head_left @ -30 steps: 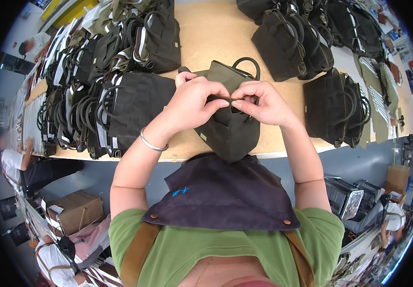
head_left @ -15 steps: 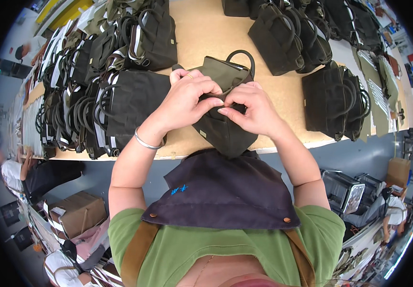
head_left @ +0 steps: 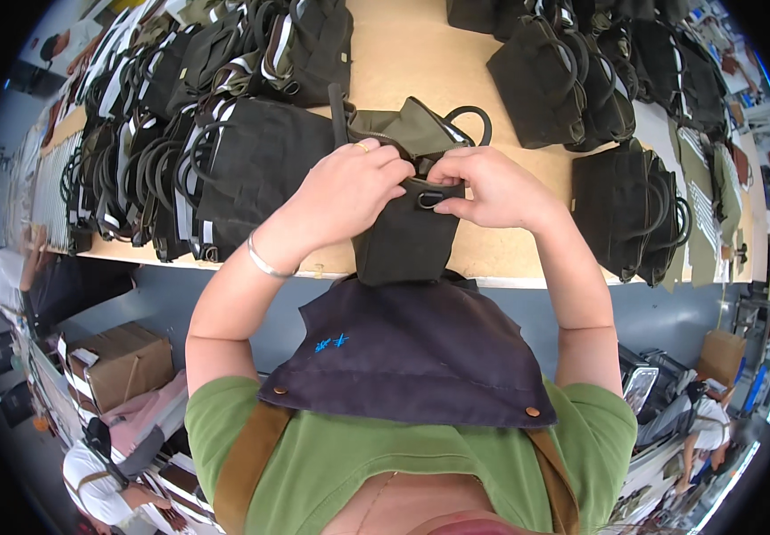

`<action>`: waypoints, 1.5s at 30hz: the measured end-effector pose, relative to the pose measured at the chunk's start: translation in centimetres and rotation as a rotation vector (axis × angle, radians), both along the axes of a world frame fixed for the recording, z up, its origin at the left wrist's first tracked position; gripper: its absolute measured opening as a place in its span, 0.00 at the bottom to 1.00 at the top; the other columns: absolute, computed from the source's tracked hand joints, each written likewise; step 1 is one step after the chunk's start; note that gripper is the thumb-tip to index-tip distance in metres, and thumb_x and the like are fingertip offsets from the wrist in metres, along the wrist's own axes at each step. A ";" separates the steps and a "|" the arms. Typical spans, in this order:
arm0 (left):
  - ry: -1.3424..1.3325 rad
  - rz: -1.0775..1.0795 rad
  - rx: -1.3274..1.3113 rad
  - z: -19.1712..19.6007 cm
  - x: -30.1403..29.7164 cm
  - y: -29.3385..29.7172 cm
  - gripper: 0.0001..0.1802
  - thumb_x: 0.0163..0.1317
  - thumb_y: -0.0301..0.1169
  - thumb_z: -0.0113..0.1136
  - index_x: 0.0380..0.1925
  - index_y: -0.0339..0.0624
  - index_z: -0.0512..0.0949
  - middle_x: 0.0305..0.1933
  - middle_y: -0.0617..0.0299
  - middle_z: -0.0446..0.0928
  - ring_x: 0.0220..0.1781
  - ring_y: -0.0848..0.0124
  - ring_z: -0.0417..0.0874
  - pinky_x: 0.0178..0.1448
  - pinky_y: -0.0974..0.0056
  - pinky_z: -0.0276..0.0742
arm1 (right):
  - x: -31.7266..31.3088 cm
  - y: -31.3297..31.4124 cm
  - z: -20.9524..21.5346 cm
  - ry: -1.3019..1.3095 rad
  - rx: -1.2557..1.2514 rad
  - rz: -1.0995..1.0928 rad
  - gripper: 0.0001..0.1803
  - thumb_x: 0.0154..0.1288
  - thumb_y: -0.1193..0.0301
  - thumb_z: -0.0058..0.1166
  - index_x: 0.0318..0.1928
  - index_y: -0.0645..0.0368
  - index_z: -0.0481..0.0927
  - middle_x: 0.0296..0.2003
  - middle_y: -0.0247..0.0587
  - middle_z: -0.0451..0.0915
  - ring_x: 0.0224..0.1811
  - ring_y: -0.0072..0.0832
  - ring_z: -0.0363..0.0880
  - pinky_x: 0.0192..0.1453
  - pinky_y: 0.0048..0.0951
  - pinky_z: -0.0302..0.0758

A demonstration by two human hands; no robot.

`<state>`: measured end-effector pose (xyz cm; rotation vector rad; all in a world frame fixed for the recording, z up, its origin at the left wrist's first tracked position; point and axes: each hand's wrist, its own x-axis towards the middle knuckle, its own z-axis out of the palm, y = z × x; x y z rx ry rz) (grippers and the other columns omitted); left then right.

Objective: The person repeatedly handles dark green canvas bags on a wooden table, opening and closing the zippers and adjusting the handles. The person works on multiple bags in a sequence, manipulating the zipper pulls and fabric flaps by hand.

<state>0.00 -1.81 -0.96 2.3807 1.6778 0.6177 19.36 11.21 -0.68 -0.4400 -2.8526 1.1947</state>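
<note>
A dark handbag (head_left: 405,241) stands at the near table edge, its end toward me and its top gaping. Olive lining (head_left: 416,127) shows inside, and a small ring tab (head_left: 430,199) sits on the near end. My left hand (head_left: 355,187) is closed on the bag's top edge at the left, its fingertips partly hidden at the opening. At the right corner of that edge, my right hand (head_left: 494,191) pinches the rim beside the ring tab. One dark handle (head_left: 485,118) loops up at the far right of the bag, another (head_left: 338,112) at its left.
Rows of dark handbags (head_left: 260,165) crowd the table's left, close by my left hand. More handbags (head_left: 617,201) stand at the right, with olive fabric pieces (head_left: 697,183) beyond. The wooden table's front edge (head_left: 510,283) runs before me. Other people sit at both sides.
The handbag has turned so its near end faces me more squarely, and the ring tab has come into view. My hands have moved slightly apart along the top edge.
</note>
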 end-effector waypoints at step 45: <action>-0.090 -0.032 0.345 -1.4 1.4 -3.1 0.08 0.50 0.31 0.67 0.33 0.53 0.82 0.27 0.69 0.68 0.33 0.67 0.68 0.38 0.61 0.64 | 1.9 -4.1 1.5 0.219 0.344 0.097 0.04 0.58 0.72 0.56 0.34 0.56 0.77 0.28 0.37 0.74 0.35 0.39 0.78 0.35 0.42 0.74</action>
